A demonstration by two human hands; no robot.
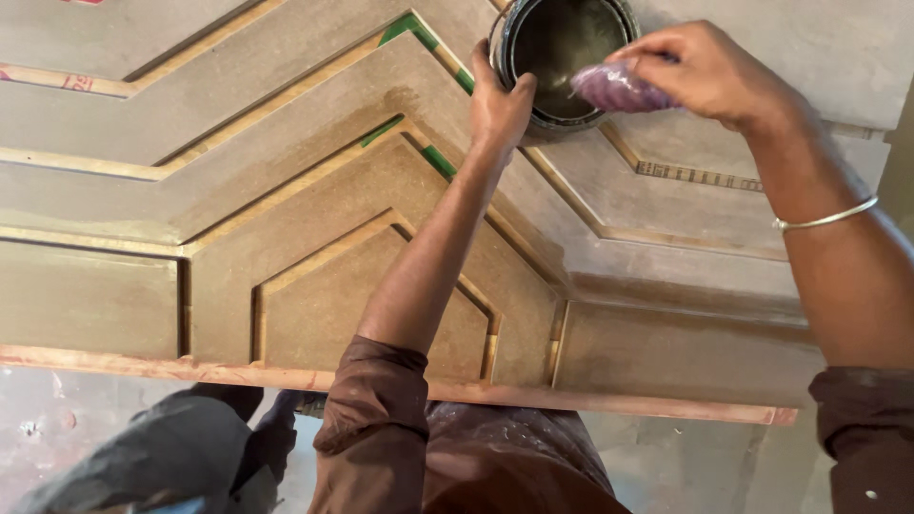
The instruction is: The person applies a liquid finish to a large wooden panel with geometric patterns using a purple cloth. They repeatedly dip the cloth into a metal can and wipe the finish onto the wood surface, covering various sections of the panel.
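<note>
Left grip: the left hand is clamped on the near rim of a round black metal tin, the thumb hooked over the edge and the fingers wrapped down its outer wall.
Right grip: the right hand is pinched shut on a wadded purple cloth pad, fingertips bunched round its upper end.
Pad position: the cloth pad hangs at the right side of the tin's mouth, over the rim and partly above the dark inside.
Tin position: the tin stands upright on the far part of a carved wooden door panel, at the top of the view; its inside looks dark and glossy, contents unclear.
Panel: the panel lies flat, grey-brown, with raised chevron mouldings and lighter grooves, short strips of green tape set in the grooves near the tin, and a reddish near edge.
Arms: both forearms reach forward from rolled brown sleeves; a thin silver bangle circles the right wrist.
Below: grey trousers and a pale stained floor show under the panel's near edge.
</note>
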